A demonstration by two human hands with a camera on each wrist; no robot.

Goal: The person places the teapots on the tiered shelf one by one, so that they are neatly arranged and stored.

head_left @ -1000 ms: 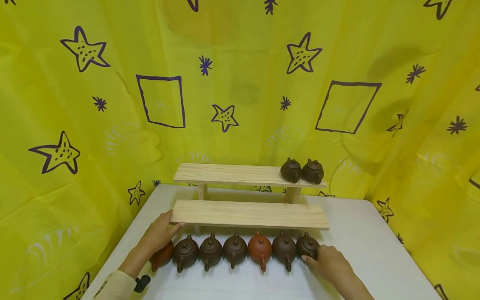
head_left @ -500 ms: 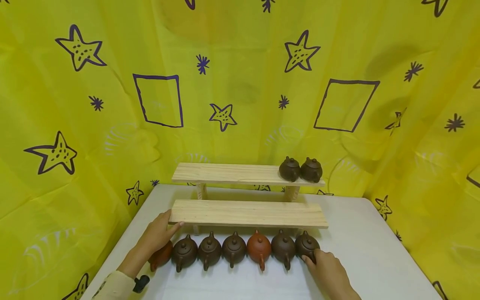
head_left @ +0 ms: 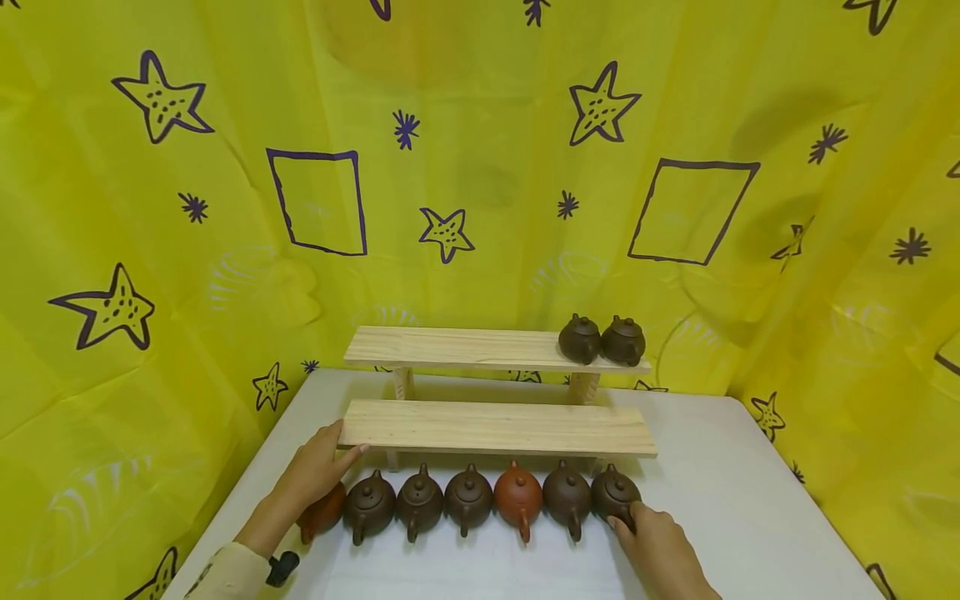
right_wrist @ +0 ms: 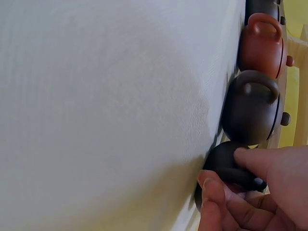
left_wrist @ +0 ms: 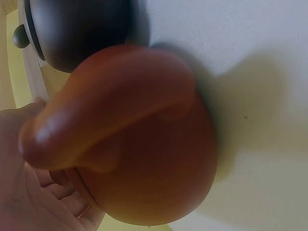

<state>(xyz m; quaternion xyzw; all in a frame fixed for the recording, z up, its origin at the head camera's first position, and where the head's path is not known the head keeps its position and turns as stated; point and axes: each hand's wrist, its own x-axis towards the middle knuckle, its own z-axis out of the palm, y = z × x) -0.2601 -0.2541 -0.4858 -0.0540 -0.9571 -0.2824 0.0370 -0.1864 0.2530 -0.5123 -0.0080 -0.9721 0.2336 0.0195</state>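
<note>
1. Right hand (head_left: 662, 546): gripping. Thumb and fingers pinch the handle (right_wrist: 244, 179) of the rightmost dark teapot (head_left: 613, 490); the right wrist view shows the thumb on one side and curled fingertips on the other.
2. Position of that teapot: at the right end of the front row, directly ahead of the right hand and well apart from the left hand. Its spout points toward the lower shelf (head_left: 495, 427). Its left neighbour, a dark teapot (head_left: 567, 493), stands just beside it.
3. Left hand (head_left: 311, 475): at the left end of the lower shelf, the thumb along the front edge and the other fingers at the end of the board. Whether it grips the board or merely rests against it cannot be told.
4. Leftmost red teapot (head_left: 324, 512): beneath the left hand and partly covered by it in the head view. The left wrist view shows its handle facing that camera, with the hand beyond.
5. Front row: seven teapots in all on the white table (head_left: 465, 571), handles toward the person. A second red teapot (head_left: 517, 493) stands third from the right; the others are dark.
6. Upper shelf (head_left: 450, 346): two dark teapots (head_left: 580, 339) side by side at its right end.
</note>
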